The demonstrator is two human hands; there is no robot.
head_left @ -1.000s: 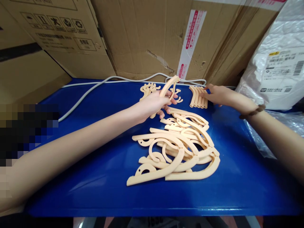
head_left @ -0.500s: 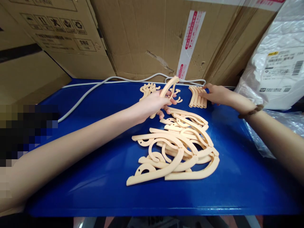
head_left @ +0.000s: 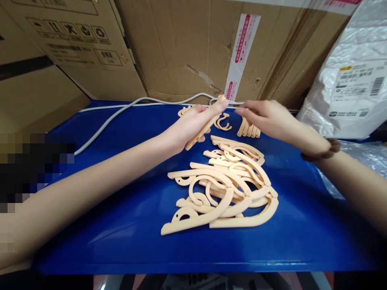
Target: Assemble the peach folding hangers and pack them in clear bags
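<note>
My left hand point(head_left: 195, 123) is closed around a beige plastic hanger arm point(head_left: 202, 135), which slants up and to the right through the grip. Part of the arm is hidden by the fingers. My right hand point(head_left: 266, 114) hovers in front of and over a row of several short beige hanger arms point(head_left: 248, 129), fingers stretched toward the left hand. I see nothing held in it. Between the hands lie small beige hooks point(head_left: 223, 123), and more hooks point(head_left: 183, 111) show behind my left hand. A pile of folding hangers point(head_left: 223, 189) lies overlapped nearer to me.
A blue table point(head_left: 127, 225) carries everything. Along its back edge runs a white cable point(head_left: 121, 106), with a large cardboard box point(head_left: 181, 48) behind. At the right stand a white wrapped package point(head_left: 347, 96) and clear plastic film point(head_left: 363, 159).
My right hand has lifted off the row of hanger arms and moved left. My left hand has turned, so the held arm now lies along the palm's underside. The pile is unchanged.
</note>
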